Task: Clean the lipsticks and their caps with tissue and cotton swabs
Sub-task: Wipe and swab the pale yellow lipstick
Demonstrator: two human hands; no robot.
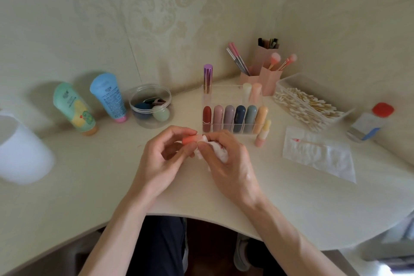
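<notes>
Though unclear, cap (190, 139) in left grip (161, 158).

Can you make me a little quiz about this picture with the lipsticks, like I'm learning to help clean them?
1. True or false: the left hand holds the crumpled tissue.
2. Where does the used cotton swab lie? A) on the flat tissue sheet B) in the round jar C) among the makeup brushes
3. How many lipsticks stand in the front row of the clear organizer?

Key: 1 false. The right hand holds it, and the left holds the orange lipstick piece. 2 A. 3 six.
</notes>
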